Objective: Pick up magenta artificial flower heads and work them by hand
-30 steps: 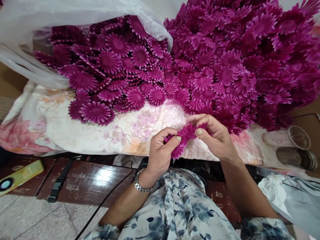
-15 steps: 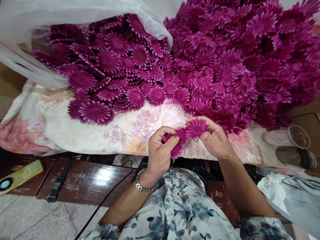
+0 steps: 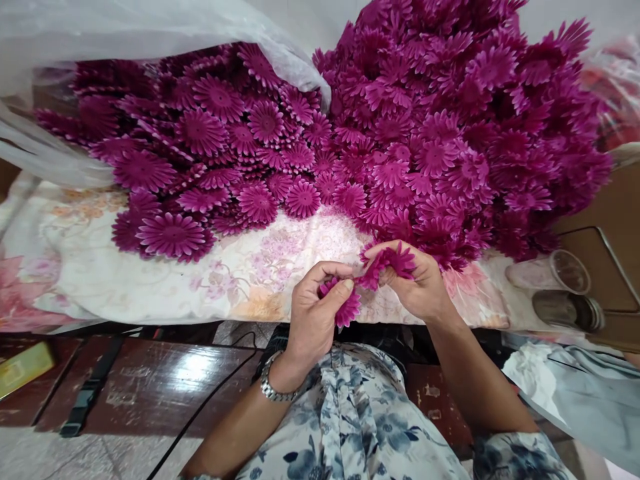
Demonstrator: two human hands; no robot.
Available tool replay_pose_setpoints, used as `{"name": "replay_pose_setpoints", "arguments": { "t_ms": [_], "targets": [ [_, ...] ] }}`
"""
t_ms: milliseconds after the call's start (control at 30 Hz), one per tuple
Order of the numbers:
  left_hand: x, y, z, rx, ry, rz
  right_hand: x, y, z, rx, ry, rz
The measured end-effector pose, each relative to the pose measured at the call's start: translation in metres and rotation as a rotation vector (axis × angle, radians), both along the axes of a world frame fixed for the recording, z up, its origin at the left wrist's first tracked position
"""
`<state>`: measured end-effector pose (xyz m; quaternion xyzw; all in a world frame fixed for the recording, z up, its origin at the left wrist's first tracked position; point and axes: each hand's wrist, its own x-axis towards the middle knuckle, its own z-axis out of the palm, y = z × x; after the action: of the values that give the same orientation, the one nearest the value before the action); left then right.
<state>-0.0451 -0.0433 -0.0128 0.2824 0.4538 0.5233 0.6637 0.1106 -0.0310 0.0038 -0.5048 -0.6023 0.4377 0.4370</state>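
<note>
My left hand [image 3: 317, 313] pinches a magenta artificial flower [image 3: 349, 311] between thumb and fingers, its petals showing below the thumb. Close beside it, my right hand [image 3: 420, 280] grips more magenta flower petals [image 3: 397, 261], bunched and tilted between thumb and forefinger. A narrow magenta piece spans the small gap between both hands; whether the petals are one piece or several layers I cannot tell. Both hands are just above the near edge of the floral cloth [image 3: 240, 273]. Behind the right hand rises a large heap of loose magenta flowers [image 3: 440, 147].
At the left, a translucent plastic bag [image 3: 165, 27] lies open over stacked magenta flowers [image 3: 200, 133]. A clear plastic cup [image 3: 550, 272] and a glass jar [image 3: 567, 311] lie on their sides at the right. A yellow phone [image 3: 25, 369] rests on the dark wooden bench [image 3: 150, 380].
The flower in my right hand has turned from facing up to tilted and folded, and the petals have drawn apart from those in my left hand. The camera view has shifted slightly.
</note>
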Motion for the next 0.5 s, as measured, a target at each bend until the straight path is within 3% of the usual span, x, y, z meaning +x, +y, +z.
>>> {"name": "replay_pose_setpoints", "arguments": {
  "t_ms": [133,300,400,500],
  "targets": [
    [-0.001,0.001,0.0,-0.029,-0.008,0.01,0.014,0.003,0.015,0.049,-0.033,-0.007],
    [0.001,0.002,0.001,-0.02,-0.02,0.022,0.036,0.008,0.043,0.173,-0.096,-0.194],
    [0.002,0.002,0.001,0.009,-0.017,-0.011,0.036,0.006,0.046,0.123,-0.138,-0.114],
    [0.003,0.001,0.003,0.095,0.036,-0.069,0.026,0.001,0.035,0.09,-0.263,0.023]
  ]
}}
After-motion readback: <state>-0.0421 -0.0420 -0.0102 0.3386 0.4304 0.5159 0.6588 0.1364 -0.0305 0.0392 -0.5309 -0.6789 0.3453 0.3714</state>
